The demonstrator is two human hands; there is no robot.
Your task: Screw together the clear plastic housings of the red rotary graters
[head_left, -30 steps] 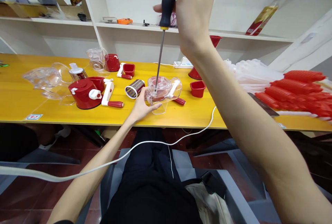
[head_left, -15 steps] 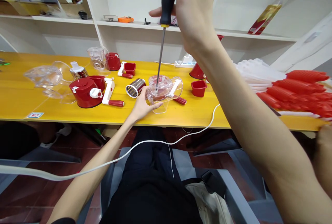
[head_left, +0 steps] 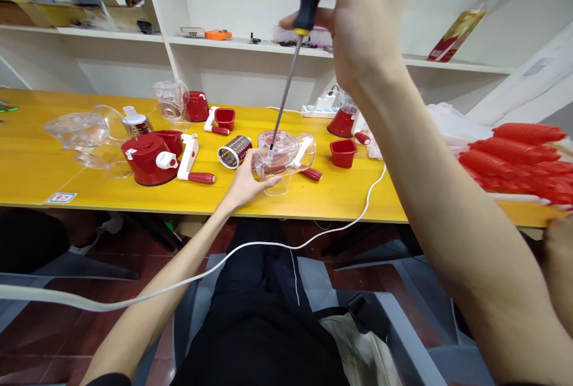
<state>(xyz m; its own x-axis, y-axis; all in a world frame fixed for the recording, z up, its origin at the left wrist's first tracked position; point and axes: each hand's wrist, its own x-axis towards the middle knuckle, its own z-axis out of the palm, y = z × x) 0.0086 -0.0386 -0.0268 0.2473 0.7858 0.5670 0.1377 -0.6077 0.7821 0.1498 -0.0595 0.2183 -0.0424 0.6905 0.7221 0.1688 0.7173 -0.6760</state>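
My left hand grips the near side of a clear plastic grater housing that stands on the yellow table. High above it, my right hand is closed around the black and yellow handle of a long screwdriver. The shaft slants down to the left and its tip rests in the top of the housing. A white crank with a red handle sticks out of the housing's right side.
A steel grating drum lies just left of the housing. Further left stand a red grater base, clear covers and red cups. A red cup, stacked red parts and a white cable are to the right.
My right hand has shifted to the right, so the screwdriver now leans instead of standing nearly upright. Its tip stays in the housing. My left hand has not moved.
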